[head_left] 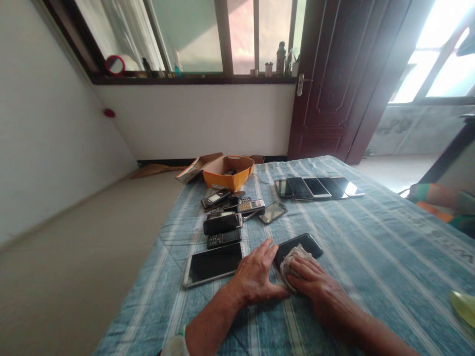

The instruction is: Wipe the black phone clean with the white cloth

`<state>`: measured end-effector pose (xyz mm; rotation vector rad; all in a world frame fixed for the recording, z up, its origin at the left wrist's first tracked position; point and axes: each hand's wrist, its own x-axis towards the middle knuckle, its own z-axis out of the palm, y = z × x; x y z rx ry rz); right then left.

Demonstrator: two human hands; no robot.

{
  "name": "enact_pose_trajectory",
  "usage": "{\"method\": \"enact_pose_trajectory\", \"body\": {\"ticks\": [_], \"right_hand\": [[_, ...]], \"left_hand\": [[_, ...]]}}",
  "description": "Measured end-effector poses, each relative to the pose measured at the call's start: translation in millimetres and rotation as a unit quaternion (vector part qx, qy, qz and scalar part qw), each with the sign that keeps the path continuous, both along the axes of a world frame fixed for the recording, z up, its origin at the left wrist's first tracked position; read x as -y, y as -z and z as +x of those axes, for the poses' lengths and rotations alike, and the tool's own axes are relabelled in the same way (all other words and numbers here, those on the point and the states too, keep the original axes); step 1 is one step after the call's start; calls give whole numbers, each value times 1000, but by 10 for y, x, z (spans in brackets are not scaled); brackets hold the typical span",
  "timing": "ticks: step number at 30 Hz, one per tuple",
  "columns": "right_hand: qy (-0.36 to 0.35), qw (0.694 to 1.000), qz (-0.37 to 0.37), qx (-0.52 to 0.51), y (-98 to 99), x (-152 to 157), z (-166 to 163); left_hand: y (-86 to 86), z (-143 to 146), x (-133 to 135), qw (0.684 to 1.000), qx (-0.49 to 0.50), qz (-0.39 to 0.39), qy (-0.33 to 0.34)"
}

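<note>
A dark smartphone (pixel 309 243) lies on the striped bedcover in front of me. My right hand (pixel 315 282) presses a crumpled white cloth (pixel 295 254) onto its face, covering the near part. At the phone's left edge rests my left hand (pixel 256 274), thumb and fingers spread apart; whether it grips the edge is hard to see. Just beyond that hand, on the left, is a large white-framed phone (pixel 213 265) with a black screen. Behind it sit a black keypad phone (pixel 223 238), a dark phone (pixel 220 224) and several more old handsets in a loose pile.
An orange cardboard box (pixel 228 175) with its lid open stands at the far edge of the bedcover (pixel 363 277). Several phones (pixel 315 189) lie in a row at the back right. A smaller grey phone (pixel 273 212) is between. Beyond stands a dark red door (pixel 334 74).
</note>
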<state>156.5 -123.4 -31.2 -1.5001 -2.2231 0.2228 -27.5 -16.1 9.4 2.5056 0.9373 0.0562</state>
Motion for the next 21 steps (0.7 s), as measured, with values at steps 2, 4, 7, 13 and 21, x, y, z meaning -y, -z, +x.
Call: {"method": "enact_pose_trajectory", "body": {"ticks": [2, 4, 7, 13, 21], "right_hand": [[14, 1000, 9, -1, 47, 16, 132], [25, 999, 19, 4, 87, 23, 244], [24, 999, 20, 13, 103, 11, 303], [-15, 1000, 7, -25, -73, -83, 10], [-39, 998, -7, -58, -244, -187, -252]], "left_hand": [[-2, -6, -3, 1000, 0, -1, 3], [-2, -9, -7, 1000, 1, -1, 2], [-9, -5, -11, 1000, -1, -5, 1], [-40, 19, -21, 1000, -22, 4, 0], [-1, 20, -43, 1000, -19, 18, 5]]}}
